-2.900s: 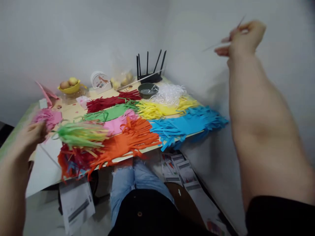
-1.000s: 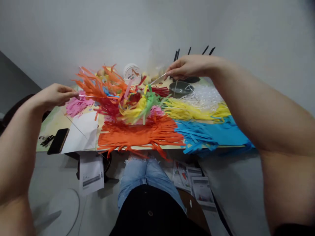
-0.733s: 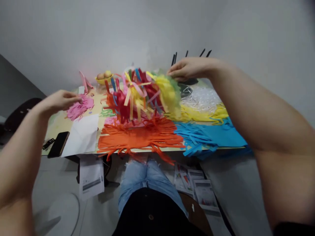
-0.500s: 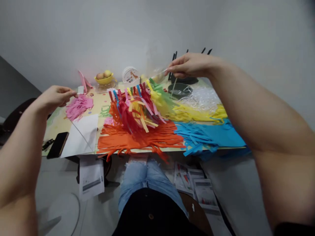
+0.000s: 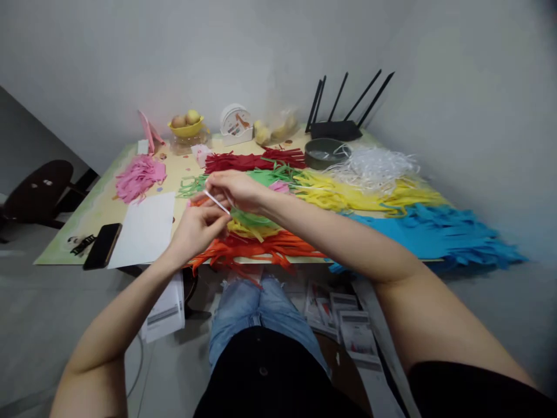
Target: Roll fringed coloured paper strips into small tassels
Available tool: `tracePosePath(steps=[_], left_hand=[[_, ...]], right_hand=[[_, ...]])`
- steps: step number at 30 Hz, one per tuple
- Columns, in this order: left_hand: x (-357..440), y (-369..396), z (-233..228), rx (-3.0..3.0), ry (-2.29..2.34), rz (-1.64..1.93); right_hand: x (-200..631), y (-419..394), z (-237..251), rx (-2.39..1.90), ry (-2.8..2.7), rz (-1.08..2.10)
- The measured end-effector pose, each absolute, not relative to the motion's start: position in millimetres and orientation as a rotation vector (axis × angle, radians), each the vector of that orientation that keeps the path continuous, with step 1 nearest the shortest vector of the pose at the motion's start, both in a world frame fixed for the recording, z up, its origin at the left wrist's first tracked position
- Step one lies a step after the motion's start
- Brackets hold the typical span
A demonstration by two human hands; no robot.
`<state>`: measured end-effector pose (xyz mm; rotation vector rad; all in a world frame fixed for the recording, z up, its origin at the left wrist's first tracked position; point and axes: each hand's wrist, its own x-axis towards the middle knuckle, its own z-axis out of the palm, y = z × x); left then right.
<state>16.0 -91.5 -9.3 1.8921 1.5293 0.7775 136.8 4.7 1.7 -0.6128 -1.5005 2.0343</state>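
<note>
Orange cut-paper fringe lies along the near edge of the desk, some of its strips hanging over the edge, and both hands meet just above it. The right hand reaches in from the right with fingers pinched on a thin white strand — a narrow grip, closed on the strand. The left hand comes up from the near side, fingers curled against the near end of the same strand; it touches the strand, but whether its grip is truly closed on it I cannot tell. Under the two hands sits a small bundle of green and yellow paper strips, resting on the orange fringe.

To the left lie a white paper sheet and, just beside it, a black phone. Farther left is a pink pile of shredded paper. To the right spread yellow paper strips, blue paper fringe and a heap of white shredded strips. At the far side — against the wall — stand a black router with antennas, a dark round bowl and a yellow bowl of fruit.
</note>
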Motion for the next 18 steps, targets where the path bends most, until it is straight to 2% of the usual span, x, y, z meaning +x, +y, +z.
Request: tracePosePath(steps=[4,5,7,9,13,18], left_hand=[[2.0,-104.3,-7.8,2.153,1.673,0.526],[-2.5,-104.3,-0.9,2.173,1.720,0.634],[-8.8,-96.0,13.5,2.157,1.779,1.076],[-10.6,-76.8,22.4,2.122,1.685,1.376],[-11.4,-33.1,23.6,2.141,1.439,1.053],[-41.4,-35.9,41.3,2.195,1.651,0.747]], right_hand=[[134.5,22.2,21.5,-0.618,-1.579,1.815],[136.0,24.9,27.5,-0.623,-1.674,1.752],[139.4,25.0,39.7,-0.568,-1.884,1.661],[143.4,19.2,52.7,-0.466,-2.061,1.590],[160.5,4.5,81.7,-0.443,-2.275,1.282],[221.8,11.2,107.8,-0.821,-2.552,0.490]])
